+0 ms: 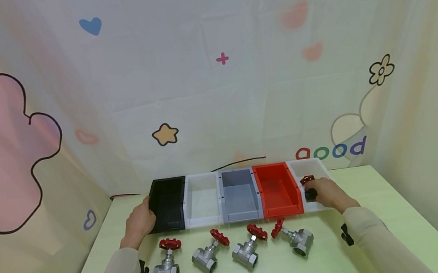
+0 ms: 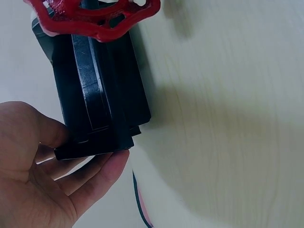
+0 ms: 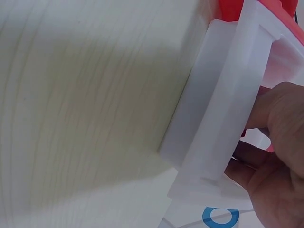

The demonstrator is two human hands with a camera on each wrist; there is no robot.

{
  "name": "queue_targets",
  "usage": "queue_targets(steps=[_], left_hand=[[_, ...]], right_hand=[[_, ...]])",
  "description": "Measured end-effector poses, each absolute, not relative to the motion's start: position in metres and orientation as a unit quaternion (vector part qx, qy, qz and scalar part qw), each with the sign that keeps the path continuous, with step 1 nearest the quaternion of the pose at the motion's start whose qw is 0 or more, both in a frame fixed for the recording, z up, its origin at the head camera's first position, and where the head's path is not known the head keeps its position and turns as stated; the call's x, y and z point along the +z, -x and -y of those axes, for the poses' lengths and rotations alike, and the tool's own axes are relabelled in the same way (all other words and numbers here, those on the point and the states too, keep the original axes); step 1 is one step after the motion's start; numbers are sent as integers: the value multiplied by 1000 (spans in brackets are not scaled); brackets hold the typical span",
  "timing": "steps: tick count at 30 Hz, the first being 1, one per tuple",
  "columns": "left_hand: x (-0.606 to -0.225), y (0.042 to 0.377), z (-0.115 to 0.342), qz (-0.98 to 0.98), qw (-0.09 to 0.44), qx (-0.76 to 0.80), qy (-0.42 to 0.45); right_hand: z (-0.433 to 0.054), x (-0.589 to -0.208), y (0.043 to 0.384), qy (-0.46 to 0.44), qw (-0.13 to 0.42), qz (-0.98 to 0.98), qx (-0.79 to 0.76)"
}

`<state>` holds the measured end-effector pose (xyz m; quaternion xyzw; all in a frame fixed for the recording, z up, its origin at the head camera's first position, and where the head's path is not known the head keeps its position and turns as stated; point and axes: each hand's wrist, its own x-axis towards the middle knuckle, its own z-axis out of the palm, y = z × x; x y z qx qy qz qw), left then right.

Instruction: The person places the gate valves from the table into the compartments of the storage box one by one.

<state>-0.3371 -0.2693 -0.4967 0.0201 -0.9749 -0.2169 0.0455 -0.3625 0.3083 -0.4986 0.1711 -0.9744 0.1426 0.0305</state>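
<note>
At the left end of a row of bins, my left hand [image 1: 139,222] grips the outer side of the black bin [image 1: 170,205]. The left wrist view shows that thumb and the fingers curled about the black bin's edge. My right hand [image 1: 328,191] reaches into the white bin [image 1: 307,167] at the right end. It holds a valve with a red handwheel [image 1: 307,179] and a dark part below it. In the right wrist view the white bin's wall [image 3: 237,95] hides most of that valve. Several metal valves with red handwheels, such as one valve [image 1: 166,271], lie before the bins.
Between the end bins stand another white bin [image 1: 204,201], a grey bin [image 1: 241,201] and a red bin [image 1: 277,190]. All stand side by side on a pale table [image 1: 109,239]. A printed curtain [image 1: 205,88] hangs behind the table.
</note>
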Motion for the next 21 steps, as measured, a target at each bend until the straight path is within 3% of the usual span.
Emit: queue_targets(steps=[21], left_hand=[[-495, 336, 268, 976, 44, -210, -22]], right_hand=[[-302, -477, 356, -147, 42, 980, 125]])
